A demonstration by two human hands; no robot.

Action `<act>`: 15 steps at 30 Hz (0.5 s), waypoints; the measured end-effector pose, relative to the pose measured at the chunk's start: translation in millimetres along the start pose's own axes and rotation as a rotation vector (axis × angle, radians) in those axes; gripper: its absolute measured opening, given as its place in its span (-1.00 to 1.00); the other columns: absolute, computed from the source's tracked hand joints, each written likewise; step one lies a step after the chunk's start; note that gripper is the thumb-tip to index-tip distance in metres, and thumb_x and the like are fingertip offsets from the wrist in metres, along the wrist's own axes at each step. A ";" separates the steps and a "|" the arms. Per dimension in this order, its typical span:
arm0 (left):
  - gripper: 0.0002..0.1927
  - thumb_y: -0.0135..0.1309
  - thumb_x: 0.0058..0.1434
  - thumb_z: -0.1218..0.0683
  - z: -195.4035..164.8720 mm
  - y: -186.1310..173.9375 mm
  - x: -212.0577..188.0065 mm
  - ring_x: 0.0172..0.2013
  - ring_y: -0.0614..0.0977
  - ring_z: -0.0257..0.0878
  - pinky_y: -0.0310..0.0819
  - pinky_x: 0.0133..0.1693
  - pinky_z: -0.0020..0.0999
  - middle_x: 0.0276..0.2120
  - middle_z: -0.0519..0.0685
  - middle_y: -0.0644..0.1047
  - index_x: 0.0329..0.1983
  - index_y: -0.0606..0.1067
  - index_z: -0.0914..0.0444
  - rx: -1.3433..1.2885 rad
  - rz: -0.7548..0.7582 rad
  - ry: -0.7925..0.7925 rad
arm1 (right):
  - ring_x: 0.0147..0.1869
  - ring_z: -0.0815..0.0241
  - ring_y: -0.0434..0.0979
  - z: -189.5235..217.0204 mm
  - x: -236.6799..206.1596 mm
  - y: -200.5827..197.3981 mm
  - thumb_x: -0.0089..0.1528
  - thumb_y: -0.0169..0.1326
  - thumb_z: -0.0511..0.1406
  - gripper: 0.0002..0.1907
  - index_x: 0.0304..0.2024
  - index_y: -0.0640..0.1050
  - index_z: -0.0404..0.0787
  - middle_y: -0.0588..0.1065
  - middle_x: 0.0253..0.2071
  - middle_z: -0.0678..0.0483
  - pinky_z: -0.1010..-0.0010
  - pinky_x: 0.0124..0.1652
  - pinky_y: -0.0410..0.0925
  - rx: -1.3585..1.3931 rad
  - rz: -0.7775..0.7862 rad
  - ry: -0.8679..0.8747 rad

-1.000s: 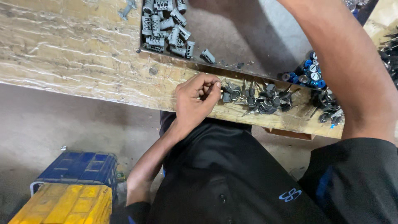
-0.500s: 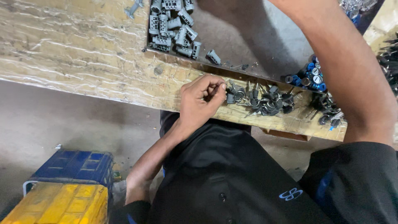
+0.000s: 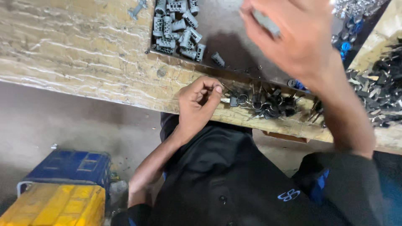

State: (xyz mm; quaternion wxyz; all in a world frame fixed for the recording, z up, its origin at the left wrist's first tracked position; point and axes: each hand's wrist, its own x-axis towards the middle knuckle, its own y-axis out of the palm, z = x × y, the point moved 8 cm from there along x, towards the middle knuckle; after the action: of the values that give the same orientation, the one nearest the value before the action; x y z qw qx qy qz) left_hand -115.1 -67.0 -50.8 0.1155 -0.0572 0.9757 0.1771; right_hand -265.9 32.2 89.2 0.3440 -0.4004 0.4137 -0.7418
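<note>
Our left hand (image 3: 197, 102) rests low in the view, the fingers curled inward and the thumb pressed to the fingertips (image 3: 217, 89) in a tight pinch, knuckles turned up. Its bare forearm runs down and to the left, bent at the elbow. Our right hand (image 3: 293, 39) is raised high, blurred (too smeared to count the fingers), the fingers bent loosely around something small and grey. Its forearm slopes down to a dark sleeve.

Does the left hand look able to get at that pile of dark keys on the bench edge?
Probably yes: the left hand rests right beside the pile of dark keys, fingertips nearly touching, with nothing between them.
</note>
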 end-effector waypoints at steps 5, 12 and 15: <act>-0.94 0.05 0.45 0.26 10.2 8.9 -8.7 -0.49 0.35 -0.52 0.18 -0.46 -0.55 -0.44 -0.19 0.45 -0.11 0.51 0.39 -0.320 0.040 -0.216 | -0.24 0.19 0.64 70.7 -73.9 -2.8 0.28 0.30 -0.45 -0.79 -0.06 0.57 -0.34 0.61 -0.22 -0.04 0.47 -0.28 0.50 0.309 -0.122 0.287; -0.90 0.03 0.45 0.28 6.0 43.3 -20.5 -0.53 0.30 -0.50 0.12 -0.50 -0.52 -0.46 -0.14 0.45 -0.10 0.53 0.44 -0.595 0.068 -0.364 | -0.27 -0.05 0.61 102.6 -100.3 17.7 0.25 0.28 -0.57 -0.83 -0.17 0.53 -0.45 0.53 -0.28 -0.12 0.23 -0.28 0.48 0.036 -0.382 0.461; -0.90 0.05 0.45 0.29 6.8 45.7 -22.6 -0.53 0.30 -0.48 0.11 -0.50 -0.51 -0.46 -0.13 0.45 -0.08 0.55 0.45 -0.537 0.033 -0.345 | -0.30 -0.04 0.61 105.0 -107.5 19.0 0.25 0.26 -0.57 -0.84 -0.17 0.53 -0.49 0.53 -0.29 -0.14 0.25 -0.32 0.47 0.039 -0.390 0.465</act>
State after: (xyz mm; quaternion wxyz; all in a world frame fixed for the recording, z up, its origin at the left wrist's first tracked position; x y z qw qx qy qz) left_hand -98.8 -20.4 -36.2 0.2572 -0.0391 0.8609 0.4373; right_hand -122.6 79.2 74.4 0.0986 -0.2848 0.3822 -0.8735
